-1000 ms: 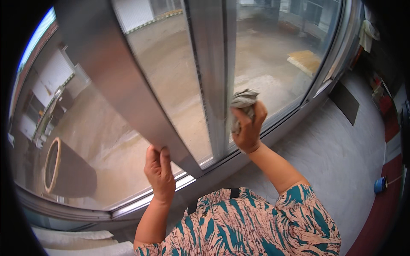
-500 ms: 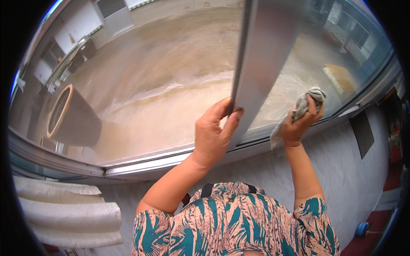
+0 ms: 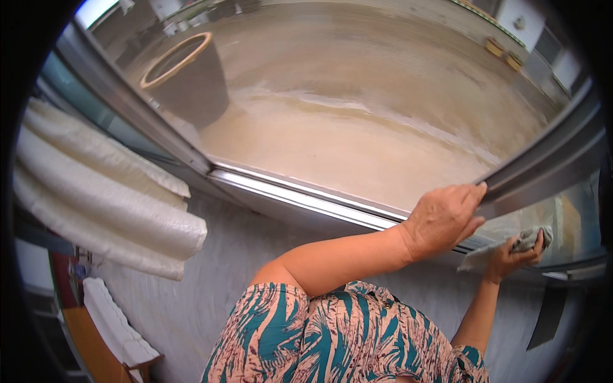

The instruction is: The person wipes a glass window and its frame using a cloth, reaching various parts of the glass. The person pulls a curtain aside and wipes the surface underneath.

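Observation:
My left hand (image 3: 445, 216) grips the upright metal edge of a sliding window sash (image 3: 543, 163), fingers curled round it. The right hand (image 3: 513, 260) is closed on a grey, crumpled cloth (image 3: 530, 239) and holds it against the lower part of the glass pane (image 3: 565, 207). A loose end of the cloth hangs down beside the wrist. Left of the sash, the window stands open above its shiny metal bottom track (image 3: 300, 196).
A pale curtain (image 3: 108, 185) hangs at the left. Outside the window are a large pot with a tan rim (image 3: 191, 83) and bare brown ground (image 3: 357, 76). Below the sill is a grey marbled surface (image 3: 211, 255). A wooden piece with a white cover (image 3: 115, 322) stands lower left.
The view has turned, so the pot and curtain appear farther right and higher. My hands and the sash edge now appear farther right and lower. Both grips stay the same.

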Motion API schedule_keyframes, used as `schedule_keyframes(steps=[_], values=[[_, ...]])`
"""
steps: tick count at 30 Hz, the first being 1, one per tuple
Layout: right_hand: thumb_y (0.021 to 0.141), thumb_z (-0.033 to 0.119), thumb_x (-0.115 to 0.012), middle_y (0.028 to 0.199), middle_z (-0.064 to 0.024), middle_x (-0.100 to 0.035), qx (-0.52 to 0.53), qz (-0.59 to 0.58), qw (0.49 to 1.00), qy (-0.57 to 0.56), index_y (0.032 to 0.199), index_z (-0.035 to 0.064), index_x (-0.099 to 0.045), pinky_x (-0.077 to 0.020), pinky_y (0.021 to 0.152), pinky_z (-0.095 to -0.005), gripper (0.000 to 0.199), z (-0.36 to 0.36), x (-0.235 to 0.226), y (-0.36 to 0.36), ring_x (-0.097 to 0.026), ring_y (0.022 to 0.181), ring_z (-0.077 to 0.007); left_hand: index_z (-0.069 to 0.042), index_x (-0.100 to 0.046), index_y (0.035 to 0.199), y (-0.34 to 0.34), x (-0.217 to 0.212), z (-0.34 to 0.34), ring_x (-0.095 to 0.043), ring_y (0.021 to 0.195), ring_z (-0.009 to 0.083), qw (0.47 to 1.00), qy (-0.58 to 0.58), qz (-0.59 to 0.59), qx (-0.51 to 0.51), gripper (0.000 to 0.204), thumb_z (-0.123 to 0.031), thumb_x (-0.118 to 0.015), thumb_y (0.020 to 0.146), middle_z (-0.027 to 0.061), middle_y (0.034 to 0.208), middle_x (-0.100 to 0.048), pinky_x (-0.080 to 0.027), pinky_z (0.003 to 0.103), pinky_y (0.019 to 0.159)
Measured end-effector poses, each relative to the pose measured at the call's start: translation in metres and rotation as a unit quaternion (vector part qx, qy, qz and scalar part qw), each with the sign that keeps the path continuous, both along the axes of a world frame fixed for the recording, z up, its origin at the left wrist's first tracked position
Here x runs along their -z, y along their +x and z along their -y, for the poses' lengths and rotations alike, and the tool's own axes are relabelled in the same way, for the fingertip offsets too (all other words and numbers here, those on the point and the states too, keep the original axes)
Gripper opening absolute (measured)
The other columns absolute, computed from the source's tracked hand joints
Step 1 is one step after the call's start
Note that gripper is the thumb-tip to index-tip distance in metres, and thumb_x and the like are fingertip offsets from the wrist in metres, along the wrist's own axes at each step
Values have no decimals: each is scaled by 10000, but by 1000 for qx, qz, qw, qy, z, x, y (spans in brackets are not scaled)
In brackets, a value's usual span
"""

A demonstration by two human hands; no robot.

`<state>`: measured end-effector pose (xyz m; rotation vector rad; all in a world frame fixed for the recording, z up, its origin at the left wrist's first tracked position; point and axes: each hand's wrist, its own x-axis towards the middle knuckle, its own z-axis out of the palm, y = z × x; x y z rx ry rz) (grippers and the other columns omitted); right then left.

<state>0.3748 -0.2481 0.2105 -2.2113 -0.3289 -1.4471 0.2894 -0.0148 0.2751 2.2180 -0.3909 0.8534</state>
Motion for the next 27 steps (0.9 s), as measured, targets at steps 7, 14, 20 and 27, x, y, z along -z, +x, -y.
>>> schedule_keyframes(steps=[7,14,20,27], values=[[728,-83,-538,1242,-134,-541,-279,-369,858,221,1270,18,-516,-361,1043,-361,552,30,57,-45,-505,1189,-265,-25,-590,1251,-87,15,-103,-639,1034,207,971,-210,-100,-46,348,-15,-607,904,125,1135,-660,-523,303,879],[676,-49,-615,1090,-91,-605,-444,-574,676,128,1130,59,-613,-447,922,-308,466,-42,35,-60,-595,1027,-222,2,-494,1338,-154,-29,-188,-598,1086,171,870,-416,22,-263,372,-80,-526,976,93,1204,-620,-470,277,931],[709,-38,-681,1099,-137,-605,-618,-431,657,-17,1136,88,-618,-456,929,-358,450,-131,2,-39,-592,1056,-323,9,-284,1482,-127,-61,-216,-376,1364,265,859,-437,82,-256,617,-269,-529,988,179,1507,-336,-319,387,1111],[694,-43,-698,1192,-120,-560,-755,-379,524,-109,1207,113,-599,-429,989,-349,545,-205,22,-36,-555,1138,-293,-49,-50,1543,-122,-36,-222,-125,1472,340,850,-426,62,-304,870,-466,-537,954,202,1585,-119,-175,430,1170]])
